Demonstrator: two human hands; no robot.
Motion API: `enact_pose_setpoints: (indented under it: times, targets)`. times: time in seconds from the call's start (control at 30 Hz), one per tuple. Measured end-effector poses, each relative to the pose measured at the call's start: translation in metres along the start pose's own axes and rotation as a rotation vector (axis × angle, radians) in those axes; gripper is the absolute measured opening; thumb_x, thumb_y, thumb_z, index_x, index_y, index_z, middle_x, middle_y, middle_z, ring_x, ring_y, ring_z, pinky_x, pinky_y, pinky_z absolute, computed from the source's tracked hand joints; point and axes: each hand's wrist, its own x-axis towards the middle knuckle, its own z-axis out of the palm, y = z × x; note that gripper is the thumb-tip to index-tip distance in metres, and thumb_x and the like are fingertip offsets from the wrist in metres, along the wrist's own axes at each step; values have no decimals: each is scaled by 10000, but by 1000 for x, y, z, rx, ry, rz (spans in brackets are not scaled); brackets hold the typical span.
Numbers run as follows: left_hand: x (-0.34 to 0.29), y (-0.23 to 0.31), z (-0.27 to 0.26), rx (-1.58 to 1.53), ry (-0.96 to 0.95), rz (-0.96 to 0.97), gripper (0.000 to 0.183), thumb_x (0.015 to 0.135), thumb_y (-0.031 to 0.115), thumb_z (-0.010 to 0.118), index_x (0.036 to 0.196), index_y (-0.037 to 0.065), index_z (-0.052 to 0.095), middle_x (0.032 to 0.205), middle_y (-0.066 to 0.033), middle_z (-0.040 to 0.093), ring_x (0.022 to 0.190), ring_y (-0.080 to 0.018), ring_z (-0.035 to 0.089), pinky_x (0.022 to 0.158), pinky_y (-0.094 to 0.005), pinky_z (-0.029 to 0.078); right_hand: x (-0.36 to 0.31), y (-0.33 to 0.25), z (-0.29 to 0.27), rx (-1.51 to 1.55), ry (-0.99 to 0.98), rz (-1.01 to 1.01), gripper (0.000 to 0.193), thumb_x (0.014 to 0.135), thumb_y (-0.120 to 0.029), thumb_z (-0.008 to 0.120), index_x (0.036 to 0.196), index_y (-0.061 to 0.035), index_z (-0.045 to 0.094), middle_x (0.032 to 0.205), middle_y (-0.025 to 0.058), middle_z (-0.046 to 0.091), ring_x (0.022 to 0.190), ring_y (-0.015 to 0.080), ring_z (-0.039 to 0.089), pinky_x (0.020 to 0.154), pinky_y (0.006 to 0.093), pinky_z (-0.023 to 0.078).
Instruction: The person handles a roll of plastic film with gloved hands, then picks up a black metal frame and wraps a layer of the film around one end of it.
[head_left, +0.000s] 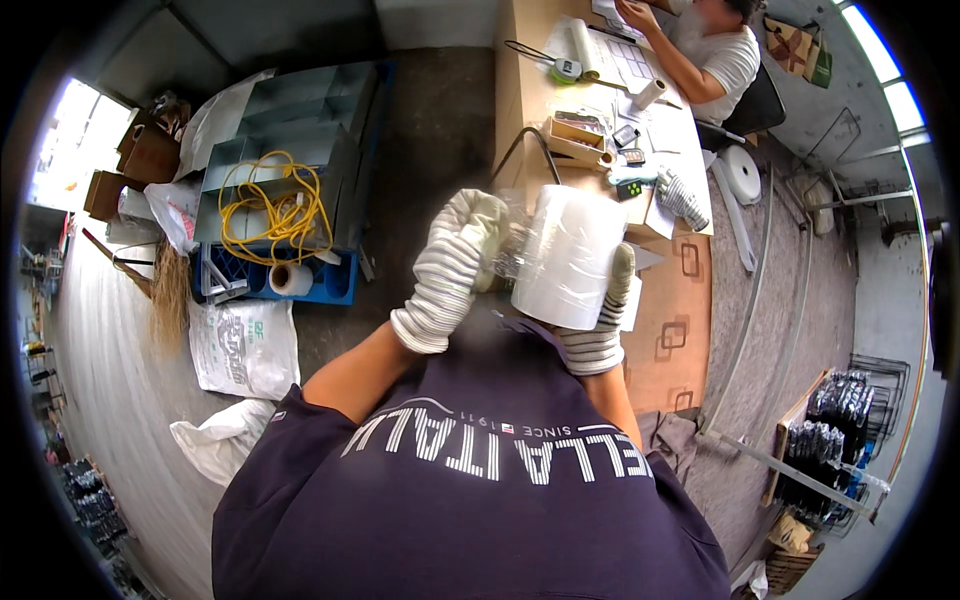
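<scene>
A thick roll of clear plastic film (568, 255) stands tilted in front of my chest. My right hand (600, 335), in a striped knit glove, cradles it from below and along its right side, fingers pointing up. On the other side, my left hand (455, 265), also gloved in striped knit, has its fingers curled around a crumpled loose end of film (512, 245). This loose piece spans the short gap between the left glove and the roll. The left fingertips are partly hidden.
A desk (525, 95) ahead holds a tape measure (566, 70), a wooden box (575, 140) and a striped glove (682, 200). Behind it sits a person (720, 60). At left, metal trays (300, 95) and yellow cable (275, 215) lie on a blue pallet (340, 285).
</scene>
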Motion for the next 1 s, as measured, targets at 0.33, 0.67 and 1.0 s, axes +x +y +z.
enact_pose_setpoints:
  times: [0.33, 0.67, 1.0]
  targets:
    - [-14, -5, 32, 108, -88, 174, 84, 908, 151, 527, 873, 74, 535, 773, 39, 538, 695, -10, 466, 613, -171, 430, 18, 17, -24, 421, -279, 67, 917, 759, -741, 334, 1313, -11, 334, 1076, 124, 521, 859, 226, 525, 702, 333, 472]
    - [-2, -18, 27, 319, -89, 316, 162, 918, 212, 517, 871, 57, 530, 764, 35, 520, 699, -13, 436, 616, -175, 407, 13, 24, -34, 558, -203, 37, 840, 726, -669, 536, 1280, -55, 391, 1220, 119, 492, 1064, 242, 509, 925, 372, 432]
    - [-13, -18, 20, 213, 62, 403, 169, 930, 230, 495, 835, 95, 533, 741, 68, 505, 658, 3, 401, 598, -164, 389, 4, 20, -26, -420, -99, -248, 536, 826, -449, 575, 1180, -55, 489, 1124, 99, 547, 993, 219, 539, 877, 324, 439]
